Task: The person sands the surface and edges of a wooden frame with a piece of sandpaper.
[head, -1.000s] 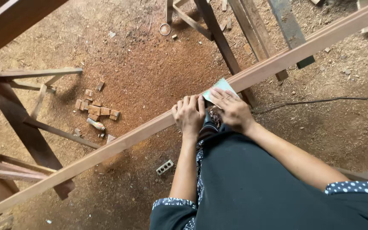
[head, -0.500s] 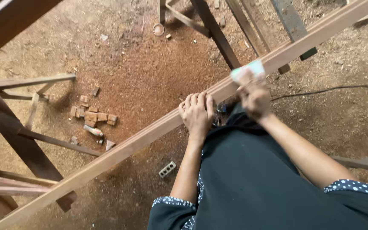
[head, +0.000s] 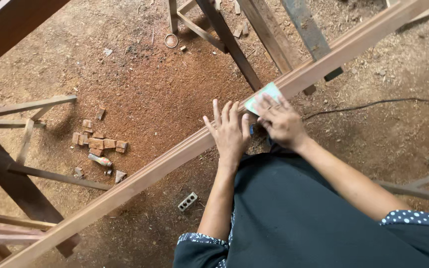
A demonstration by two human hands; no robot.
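Note:
A long reddish wooden beam [head: 140, 173] runs diagonally from the lower left to the upper right. My left hand [head: 229, 131] lies flat on it, fingers spread and pressing down. Just to its right, my right hand [head: 280, 120] presses a pale green sheet of sandpaper [head: 263, 95] against the beam, fingers on top of the sheet. My dark skirt and dotted sleeves fill the lower right.
The floor is sawdust-covered earth. Small wood offcuts [head: 98, 144] lie at the left, a small perforated block [head: 187, 201] near my feet, a ring [head: 171, 40] at the top. Wooden trestle frames [head: 21, 168] stand left, more legs [head: 254, 39] above. A black cable [head: 373, 104] runs right.
My right hand with the sandpaper slid up the beam to the right, then came back down toward my left hand. The left hand stayed pressed on the beam.

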